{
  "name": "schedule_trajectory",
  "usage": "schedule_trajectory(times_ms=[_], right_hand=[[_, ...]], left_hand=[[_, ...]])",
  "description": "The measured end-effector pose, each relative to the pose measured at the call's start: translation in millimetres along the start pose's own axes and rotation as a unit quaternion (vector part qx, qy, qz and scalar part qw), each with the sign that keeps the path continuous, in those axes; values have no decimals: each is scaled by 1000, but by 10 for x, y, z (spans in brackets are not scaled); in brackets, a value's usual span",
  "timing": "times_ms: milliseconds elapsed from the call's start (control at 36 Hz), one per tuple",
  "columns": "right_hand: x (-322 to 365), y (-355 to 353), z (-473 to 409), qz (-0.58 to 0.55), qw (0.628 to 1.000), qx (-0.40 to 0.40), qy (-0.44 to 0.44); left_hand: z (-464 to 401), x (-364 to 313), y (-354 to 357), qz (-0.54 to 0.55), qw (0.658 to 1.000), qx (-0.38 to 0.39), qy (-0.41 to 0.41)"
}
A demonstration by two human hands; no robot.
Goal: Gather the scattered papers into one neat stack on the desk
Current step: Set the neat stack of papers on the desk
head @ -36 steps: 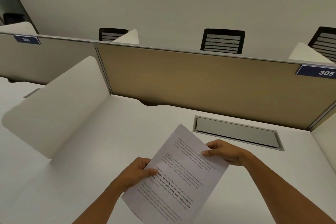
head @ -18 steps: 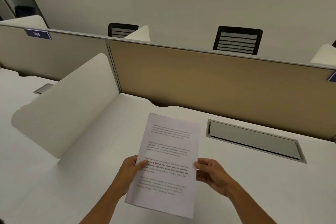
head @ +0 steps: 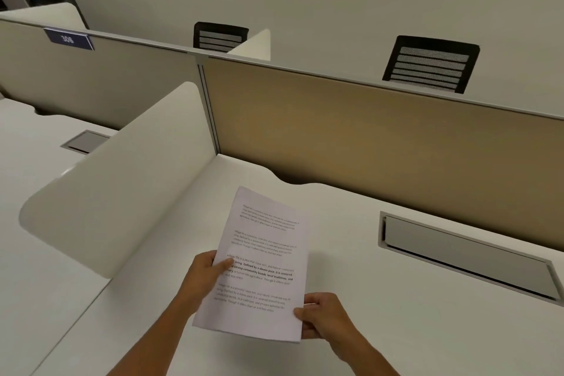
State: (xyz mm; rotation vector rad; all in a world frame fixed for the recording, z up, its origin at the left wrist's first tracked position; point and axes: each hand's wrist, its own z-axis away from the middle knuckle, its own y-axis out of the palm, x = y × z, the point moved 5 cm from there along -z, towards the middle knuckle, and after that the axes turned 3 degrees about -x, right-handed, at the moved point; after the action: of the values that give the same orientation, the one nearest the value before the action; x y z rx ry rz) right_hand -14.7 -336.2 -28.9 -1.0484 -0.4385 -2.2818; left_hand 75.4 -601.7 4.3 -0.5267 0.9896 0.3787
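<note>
A thin stack of white printed papers (head: pixel 262 256) is held just above the white desk (head: pixel 396 330), long side pointing away from me, edges lined up. My left hand (head: pixel 204 278) grips its left edge near the middle, thumb on top of the text. My right hand (head: pixel 323 316) pinches the lower right corner. No other loose sheets show on the desk.
A curved white side divider (head: pixel 122 180) stands to the left of the papers. A tan back partition (head: pixel 381 137) closes the far side. A grey cable hatch (head: pixel 467 256) is set into the desk at the right. Two black chair backs (head: pixel 430 64) rise behind the partition.
The papers turned from slanting right to pointing straight away. My right hand slid from the top right edge down to the lower right corner. The view swung left.
</note>
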Motion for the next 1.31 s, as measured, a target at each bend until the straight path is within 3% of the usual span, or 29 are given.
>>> schedule_trajectory(times_ms=[278,611,833,1028,1306], right_hand=[[245,450,-618,-44,998,-24,24],[548,853,-1407,-25,997,-56,45],[814,1074,-1960,-47,995,-69,51],[1039,1197,-2345,-6,995,-85,51],[986,1293,-2719,-10,994,-90,66]], left_hand=[[-754,-30,-593,-142,988,-11,-60],[-1422,204,-1037,-158,977,-35,-138],[-1975,33,-1289,-250,958,-96,-101],[-2367,-92,-1418,-219,957,-171,-77],[-2728,116,-1433,-188,958,-203,-70]])
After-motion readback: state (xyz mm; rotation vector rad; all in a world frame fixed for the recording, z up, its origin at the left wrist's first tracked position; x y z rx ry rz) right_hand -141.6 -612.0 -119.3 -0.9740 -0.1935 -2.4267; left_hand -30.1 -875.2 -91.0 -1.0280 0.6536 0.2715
